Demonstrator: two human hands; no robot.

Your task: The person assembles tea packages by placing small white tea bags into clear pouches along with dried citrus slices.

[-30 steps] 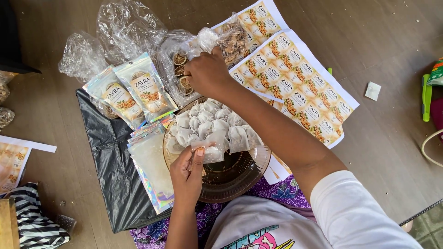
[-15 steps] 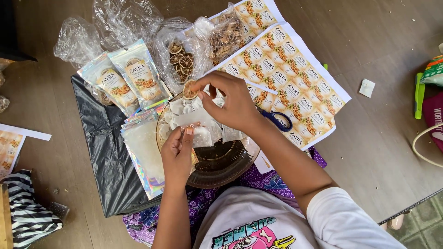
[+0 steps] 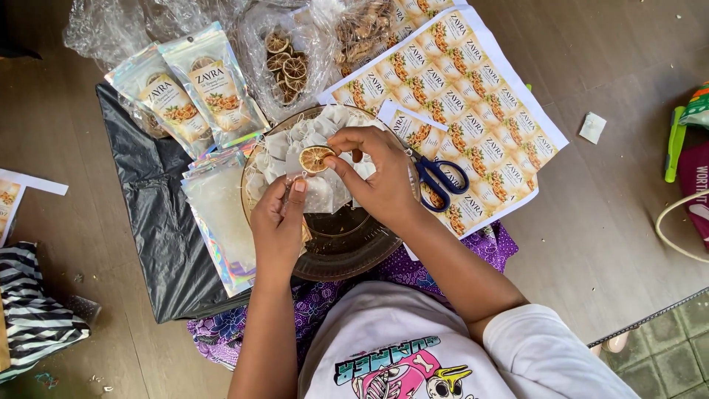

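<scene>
A: Item one, nearest?
B: Round brown glass plate (image 3: 347, 244), small white filter sachets (image 3: 295, 140) heaped on its far half; most unfilled, apparently.
A: Hands?
B: Left hand (image 3: 279, 222) pinches one white sachet (image 3: 319, 193) over the plate. Right hand (image 3: 377, 174) grips a dried orange slice (image 3: 316, 158) at its mouth.
A: Beyond the plate?
B: Two sealed printed pouches (image 3: 196, 89), seemingly finished.

We wear a white short-sleeved cotton T-shirt (image 3: 413, 347) with a pink, yellow and teal cartoon print; below its hem, purple floral-patterned cloth (image 3: 332, 295) covers our lap.
</scene>
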